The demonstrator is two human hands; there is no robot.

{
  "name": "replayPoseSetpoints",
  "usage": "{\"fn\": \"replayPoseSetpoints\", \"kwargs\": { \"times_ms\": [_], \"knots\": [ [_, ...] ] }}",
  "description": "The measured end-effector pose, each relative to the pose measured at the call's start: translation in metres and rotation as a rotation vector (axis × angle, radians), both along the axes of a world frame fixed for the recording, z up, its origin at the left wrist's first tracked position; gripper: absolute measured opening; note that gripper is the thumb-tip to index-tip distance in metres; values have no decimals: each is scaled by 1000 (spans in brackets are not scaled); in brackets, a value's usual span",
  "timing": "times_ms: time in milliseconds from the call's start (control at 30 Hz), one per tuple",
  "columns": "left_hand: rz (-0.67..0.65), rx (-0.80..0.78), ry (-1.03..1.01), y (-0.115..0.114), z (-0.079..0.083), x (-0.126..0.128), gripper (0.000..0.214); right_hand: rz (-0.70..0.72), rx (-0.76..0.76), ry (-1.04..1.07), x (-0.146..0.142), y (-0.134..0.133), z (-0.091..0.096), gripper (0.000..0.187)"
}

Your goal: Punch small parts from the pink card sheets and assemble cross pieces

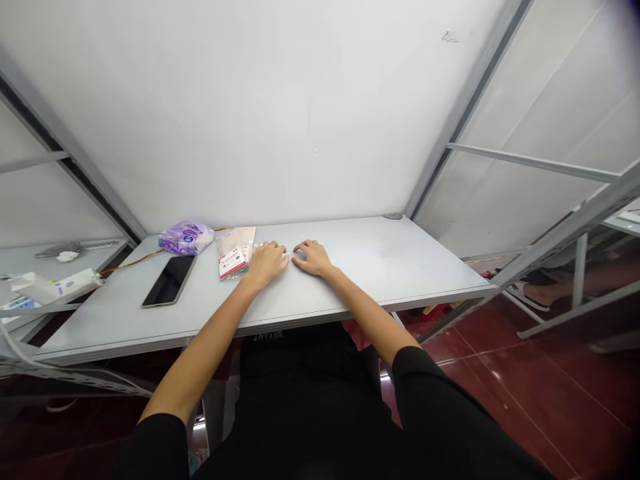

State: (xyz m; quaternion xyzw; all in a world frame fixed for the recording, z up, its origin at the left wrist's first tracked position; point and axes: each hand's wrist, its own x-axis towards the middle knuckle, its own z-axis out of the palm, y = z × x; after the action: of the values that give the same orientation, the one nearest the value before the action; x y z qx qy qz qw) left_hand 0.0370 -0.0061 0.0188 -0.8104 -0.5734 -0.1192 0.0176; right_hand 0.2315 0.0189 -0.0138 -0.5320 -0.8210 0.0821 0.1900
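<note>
My left hand (269,263) rests palm down on the white tabletop (390,263), fingers slightly bent and apart. Its outer edge lies against or over the clear wrapping of some small packets (235,257), which have red and white printed labels. I cannot tell whether it presses on that wrapping. Close beside it, thumb facing thumb, my right hand (311,257) lies on the bare tabletop with its fingers loosely spread and nothing in them. To the left of the packets is a phone (170,281) with a dark screen.
A purple tissue pack (187,238) sits at the back left, with a thin cable (131,263) running by it. Beyond the left edge is a white power strip (75,287). Metal posts (467,110) frame the desk, and a wall rises behind. At far right a person's foot (530,293) shows.
</note>
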Motion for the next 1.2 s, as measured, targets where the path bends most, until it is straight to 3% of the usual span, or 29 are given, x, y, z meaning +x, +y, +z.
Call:
{"fn": "replayPoseSetpoints", "kwargs": {
  "times_ms": [67,167,300,433,800,900,1000,1100,1133,1200],
  "knots": [
    [-114,-43,-34,-1,-10,11,46,36,-6,-31,4,-1,0,42],
    [-107,-176,-46,3,-25,13,63,-1,-27,-69,9,-2,-2,60],
    [-127,-292,-8,10,-39,3,82,-91,-173,-144,10,-2,-3,79],
    [-128,-301,8,12,-42,2,87,-63,-239,-175,9,-2,-1,83],
    [-110,-272,-58,8,-39,6,83,-64,-223,-187,11,-3,-1,84],
    [-154,-196,-200,9,-28,2,61,-73,-200,-189,11,-3,-2,82],
    [-144,-90,-365,11,-2,-16,42,-80,-181,-178,11,-4,-1,83],
    [74,61,-309,11,27,-50,37,-73,-175,-159,11,-6,0,81],
    [168,106,-254,11,33,-63,42,-70,-174,-153,11,-6,1,80],
    [348,46,-151,9,39,-88,62,-69,-165,-139,11,-6,1,79]
  ]
}}
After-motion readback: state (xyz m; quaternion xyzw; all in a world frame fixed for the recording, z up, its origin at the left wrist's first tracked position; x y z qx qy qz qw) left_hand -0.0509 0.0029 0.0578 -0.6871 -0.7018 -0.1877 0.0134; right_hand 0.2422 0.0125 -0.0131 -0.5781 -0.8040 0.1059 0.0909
